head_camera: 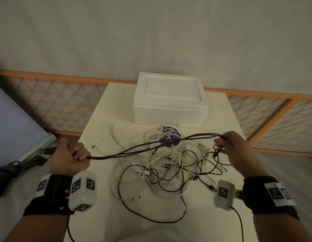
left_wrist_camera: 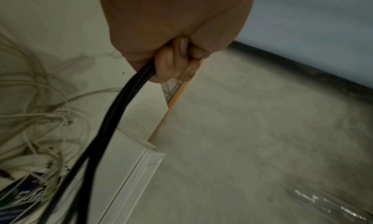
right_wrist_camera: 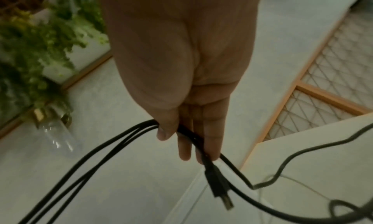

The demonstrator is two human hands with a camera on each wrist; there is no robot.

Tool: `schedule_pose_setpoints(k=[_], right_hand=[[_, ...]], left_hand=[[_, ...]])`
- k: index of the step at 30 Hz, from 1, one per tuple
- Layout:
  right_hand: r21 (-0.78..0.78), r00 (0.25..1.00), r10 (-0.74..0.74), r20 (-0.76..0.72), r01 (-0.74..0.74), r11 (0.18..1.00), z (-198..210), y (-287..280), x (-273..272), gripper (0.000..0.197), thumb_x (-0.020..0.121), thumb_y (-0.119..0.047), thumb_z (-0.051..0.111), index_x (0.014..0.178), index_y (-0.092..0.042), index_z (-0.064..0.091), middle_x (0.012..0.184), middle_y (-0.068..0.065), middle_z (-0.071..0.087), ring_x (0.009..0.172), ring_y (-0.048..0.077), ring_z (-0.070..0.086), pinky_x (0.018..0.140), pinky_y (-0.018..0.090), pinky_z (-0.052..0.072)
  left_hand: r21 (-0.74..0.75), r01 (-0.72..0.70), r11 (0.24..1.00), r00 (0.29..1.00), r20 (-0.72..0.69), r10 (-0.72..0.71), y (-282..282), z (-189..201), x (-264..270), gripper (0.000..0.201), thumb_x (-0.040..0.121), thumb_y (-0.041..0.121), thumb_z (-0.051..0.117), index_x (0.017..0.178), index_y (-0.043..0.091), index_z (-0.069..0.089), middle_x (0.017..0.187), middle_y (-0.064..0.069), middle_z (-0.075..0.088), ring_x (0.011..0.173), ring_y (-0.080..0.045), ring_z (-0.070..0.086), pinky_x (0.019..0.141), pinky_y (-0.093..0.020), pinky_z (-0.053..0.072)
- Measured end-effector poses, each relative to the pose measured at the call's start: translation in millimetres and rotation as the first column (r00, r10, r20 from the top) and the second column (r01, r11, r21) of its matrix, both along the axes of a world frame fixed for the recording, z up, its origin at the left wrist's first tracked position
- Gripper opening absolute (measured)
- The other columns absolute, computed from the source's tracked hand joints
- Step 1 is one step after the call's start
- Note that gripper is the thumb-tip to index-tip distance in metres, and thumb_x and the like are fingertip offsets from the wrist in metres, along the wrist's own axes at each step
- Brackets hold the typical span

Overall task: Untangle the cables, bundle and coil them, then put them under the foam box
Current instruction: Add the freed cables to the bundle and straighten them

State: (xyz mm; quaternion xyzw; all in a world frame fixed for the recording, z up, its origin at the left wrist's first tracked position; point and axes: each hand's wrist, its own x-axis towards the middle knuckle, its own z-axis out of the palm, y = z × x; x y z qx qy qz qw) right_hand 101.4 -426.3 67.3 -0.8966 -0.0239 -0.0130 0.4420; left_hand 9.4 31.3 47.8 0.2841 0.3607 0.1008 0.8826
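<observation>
A black cable (head_camera: 134, 149), folded into a few parallel strands, stretches above the table between both hands. My left hand (head_camera: 71, 157) grips one end in a fist; the strands (left_wrist_camera: 117, 109) leave the fist below the curled fingers. My right hand (head_camera: 226, 145) pinches the other end, thumb against fingers, with the strands (right_wrist_camera: 101, 152) running off to the left. A black USB plug (right_wrist_camera: 219, 189) dangles below its fingertips. Under the stretched cable lies a tangle of white and black cables (head_camera: 169, 170). The white foam box (head_camera: 171, 100) stands closed at the table's far edge.
The white table (head_camera: 99, 123) is small and square. A purple round label (head_camera: 169, 137) lies under the tangle near the box. A lattice wooden fence (head_camera: 61, 102) runs behind the table. Dark objects (head_camera: 12, 170) lie on the floor at left. Green plants (right_wrist_camera: 40, 43) show in the right wrist view.
</observation>
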Motion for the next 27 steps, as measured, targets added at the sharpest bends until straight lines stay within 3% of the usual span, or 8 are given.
schedule_pose_setpoints(k=[2, 11, 16, 20, 21, 22, 24, 27], right_hand=[[0.108, 0.997, -0.061, 0.04, 0.056, 0.993, 16, 0, 0, 0.008, 0.09, -0.022, 0.061, 0.084, -0.026, 0.058, 0.086, 0.004, 0.069, 0.084, 0.02, 0.067, 0.077, 0.041, 0.057], [-0.337, 0.904, 0.083, 0.42, 0.07, 0.939, 33, -36, -11, 0.015, 0.093, -0.011, 0.057, 0.104, -0.008, 0.067, 0.087, 0.006, 0.064, 0.081, 0.02, 0.054, 0.072, 0.029, 0.039], [-0.561, 0.992, 0.056, -0.114, -0.111, 0.82, 8, -58, -22, 0.014, 0.094, -0.03, 0.054, 0.096, -0.024, 0.067, 0.081, -0.002, 0.066, 0.068, 0.014, 0.058, 0.064, 0.028, 0.047], [-0.569, 0.663, 0.039, -0.747, -0.669, 0.478, -36, -60, -40, 0.038, 0.081, -0.064, 0.056, 0.096, -0.032, 0.069, 0.103, -0.006, 0.066, 0.094, 0.008, 0.06, 0.083, 0.019, 0.044], [-0.556, 0.648, 0.062, -0.759, -0.694, 0.457, -41, -56, -43, 0.04, 0.072, -0.073, 0.057, 0.091, -0.04, 0.068, 0.099, -0.006, 0.065, 0.094, 0.004, 0.059, 0.082, 0.017, 0.044], [-0.488, 0.615, 0.126, -0.778, -0.719, 0.496, -45, -51, -43, 0.012, 0.075, -0.058, 0.065, 0.081, -0.047, 0.065, 0.089, -0.005, 0.064, 0.087, -0.002, 0.058, 0.078, 0.015, 0.045], [-0.417, 0.674, 0.312, -0.67, -0.688, 0.594, -43, -25, -41, 0.026, 0.076, -0.026, 0.059, 0.079, -0.051, 0.063, 0.084, -0.003, 0.062, 0.079, -0.012, 0.054, 0.074, 0.007, 0.041], [-0.434, 0.709, 0.408, -0.575, -0.687, 0.582, -35, 36, -44, 0.023, 0.087, -0.017, 0.055, 0.103, -0.024, 0.069, 0.102, -0.008, 0.064, 0.091, 0.001, 0.054, 0.077, 0.008, 0.036]], left_hand=[[0.008, 0.025, 1.0, 0.999, 0.02, -0.025, -7, -3, 4, 0.069, 0.097, 0.055, 0.028, 0.038, 0.02, 0.03, 0.04, 0.009, 0.035, 0.029, -0.007, 0.021, 0.033, -0.017, 0.019], [0.043, 0.058, 0.997, 0.998, -0.034, -0.056, -22, 1, 13, 0.063, 0.1, 0.049, 0.028, 0.044, 0.018, 0.029, 0.042, 0.006, 0.036, 0.029, -0.008, 0.021, 0.034, -0.014, 0.019], [0.017, 0.231, 0.973, 0.959, -0.174, -0.225, -45, -17, -2, 0.047, 0.1, 0.042, 0.039, 0.059, 0.02, 0.028, 0.04, 0.006, 0.032, 0.027, -0.008, 0.022, 0.031, -0.016, 0.023], [-0.054, 0.346, 0.937, 0.908, -0.233, -0.349, -63, -43, -29, 0.036, 0.098, 0.031, 0.043, 0.065, 0.018, 0.036, 0.042, 0.004, 0.03, 0.028, -0.01, 0.026, 0.034, -0.016, 0.025], [-0.079, 0.362, 0.929, 0.899, -0.234, -0.37, -66, -48, -36, 0.036, 0.097, 0.032, 0.042, 0.066, 0.016, 0.039, 0.044, 0.002, 0.031, 0.029, -0.011, 0.027, 0.035, -0.017, 0.026], [-0.101, 0.373, 0.922, 0.892, -0.234, -0.387, -68, -52, -42, 0.037, 0.097, 0.035, 0.041, 0.067, 0.015, 0.041, 0.046, 0.001, 0.032, 0.03, -0.011, 0.027, 0.035, -0.018, 0.026], [-0.124, 0.389, 0.913, 0.883, -0.232, -0.408, -70, -57, -51, 0.038, 0.099, 0.038, 0.039, 0.07, 0.013, 0.044, 0.05, 0.001, 0.034, 0.032, -0.011, 0.028, 0.035, -0.02, 0.027], [-0.092, 0.405, 0.909, 0.879, -0.235, -0.416, -74, -58, -59, 0.037, 0.1, 0.037, 0.037, 0.074, 0.013, 0.046, 0.052, 0.0, 0.036, 0.034, -0.01, 0.03, 0.038, -0.022, 0.029]])
